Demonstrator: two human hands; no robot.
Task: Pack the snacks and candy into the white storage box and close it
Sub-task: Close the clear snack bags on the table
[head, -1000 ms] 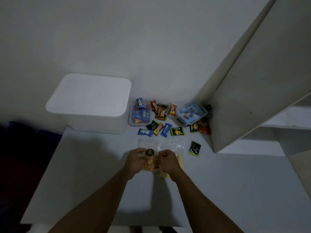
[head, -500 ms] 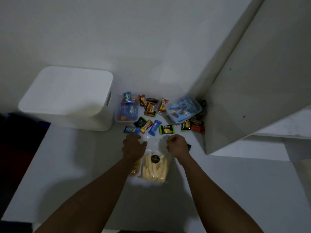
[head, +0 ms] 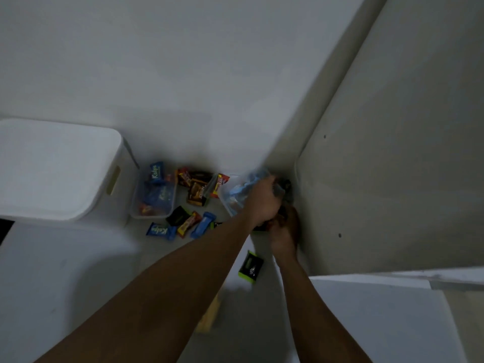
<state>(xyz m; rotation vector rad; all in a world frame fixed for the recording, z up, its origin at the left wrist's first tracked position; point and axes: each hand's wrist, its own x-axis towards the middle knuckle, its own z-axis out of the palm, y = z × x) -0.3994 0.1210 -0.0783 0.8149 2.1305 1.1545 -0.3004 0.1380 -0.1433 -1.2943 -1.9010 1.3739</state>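
The white storage box stands at the back left with its lid on. Beside it is a clear tub of blue packs, and loose candy bars lie around it. In the back right corner my left hand curls over a small blue-lidded tub, which is blurred. My right hand is just below it against the side panel, over dark packets; its fingers are hidden. A green-and-black packet lies near my right wrist. A bag of yellow sticks shows partly under my left forearm.
A tall pale panel closes off the right side of the white table, and a wall runs along the back. A white shelf sits low on the right. More small bars lie in front of the clear tub.
Both hands let go of the snack bag and moved back and right into the corner, onto the blue-lidded tub and packets. The view swung right.
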